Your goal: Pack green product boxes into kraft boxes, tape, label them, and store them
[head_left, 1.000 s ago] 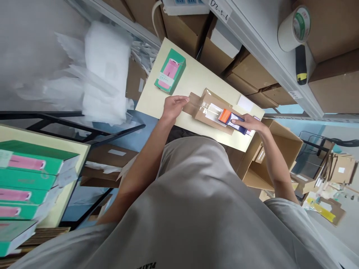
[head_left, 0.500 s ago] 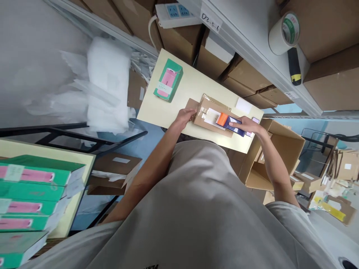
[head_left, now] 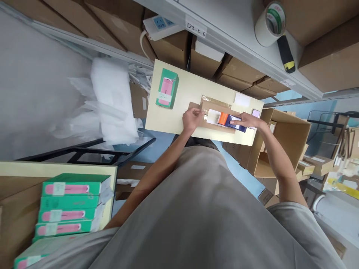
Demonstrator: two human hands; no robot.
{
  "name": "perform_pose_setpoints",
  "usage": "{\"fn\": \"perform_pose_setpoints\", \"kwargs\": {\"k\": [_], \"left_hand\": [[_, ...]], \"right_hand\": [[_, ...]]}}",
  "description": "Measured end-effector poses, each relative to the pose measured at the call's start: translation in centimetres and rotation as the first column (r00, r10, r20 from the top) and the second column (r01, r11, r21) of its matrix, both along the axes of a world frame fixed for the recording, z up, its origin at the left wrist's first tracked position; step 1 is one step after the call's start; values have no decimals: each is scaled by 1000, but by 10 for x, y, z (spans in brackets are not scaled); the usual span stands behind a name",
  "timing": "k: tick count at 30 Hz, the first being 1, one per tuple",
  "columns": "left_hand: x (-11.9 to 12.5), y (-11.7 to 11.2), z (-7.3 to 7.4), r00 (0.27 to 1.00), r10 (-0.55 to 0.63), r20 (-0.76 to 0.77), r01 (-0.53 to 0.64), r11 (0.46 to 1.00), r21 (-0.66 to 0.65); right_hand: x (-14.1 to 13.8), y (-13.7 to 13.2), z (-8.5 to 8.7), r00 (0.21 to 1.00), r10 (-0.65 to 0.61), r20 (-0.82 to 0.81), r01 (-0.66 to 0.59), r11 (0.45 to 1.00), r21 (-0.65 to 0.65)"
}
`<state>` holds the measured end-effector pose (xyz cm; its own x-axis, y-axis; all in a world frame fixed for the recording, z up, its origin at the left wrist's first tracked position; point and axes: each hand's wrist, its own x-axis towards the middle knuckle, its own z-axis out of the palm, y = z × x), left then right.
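Observation:
A flat brown cardboard parcel (head_left: 213,108) with a white label lies on a pale yellow table (head_left: 193,89). My left hand (head_left: 191,118) presses on the parcel's left end, fingers curled over its edge. My right hand (head_left: 246,121) grips an orange and dark blue tape dispenser (head_left: 230,121) that rests on the parcel's right part. Clear tape shines across the parcel's top.
A green box with a pink picture (head_left: 166,88) lies at the table's left. A white card (head_left: 242,99) and a phone (head_left: 255,113) sit at the right. Open cardboard boxes (head_left: 283,138) stand right. Shelves hold cartons, a tape roll (head_left: 269,23), a power strip (head_left: 162,23). Green boxes (head_left: 71,203) are stacked lower left.
My left hand has moved right along the parcel, from the loose flap to the parcel's left end. The dispenser stays on the parcel in my right hand. The head camera has shifted.

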<state>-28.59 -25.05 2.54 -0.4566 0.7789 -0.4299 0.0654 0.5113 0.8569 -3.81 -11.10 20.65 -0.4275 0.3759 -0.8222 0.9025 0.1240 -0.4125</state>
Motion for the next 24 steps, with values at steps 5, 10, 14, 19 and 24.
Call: {"fn": "perform_pose_setpoints", "kwargs": {"k": [5, 10, 14, 19, 24], "left_hand": [[6, 0, 4, 1000, -4, 22, 5, 1000, -27], [11, -3, 7, 1000, 4, -16, -4, 1000, -10], [13, -1, 5, 999, 19, -39, -19, 1000, 1], [13, 6, 1, 997, 75, -15, -75, 997, -36], [22, 8, -1, 986, 158, -55, -161, 985, -63]], "right_hand": [[31, 3, 22, 978, -9, 208, 18, 999, -39], [89, 2, 57, 925, -90, 368, 136, 986, -100], [120, 5, 68, 901, -69, 428, 124, 987, -101], [146, 20, 41, 911, 22, 413, 59, 981, -183], [167, 37, -20, 937, 125, 327, -76, 984, -160]]}}
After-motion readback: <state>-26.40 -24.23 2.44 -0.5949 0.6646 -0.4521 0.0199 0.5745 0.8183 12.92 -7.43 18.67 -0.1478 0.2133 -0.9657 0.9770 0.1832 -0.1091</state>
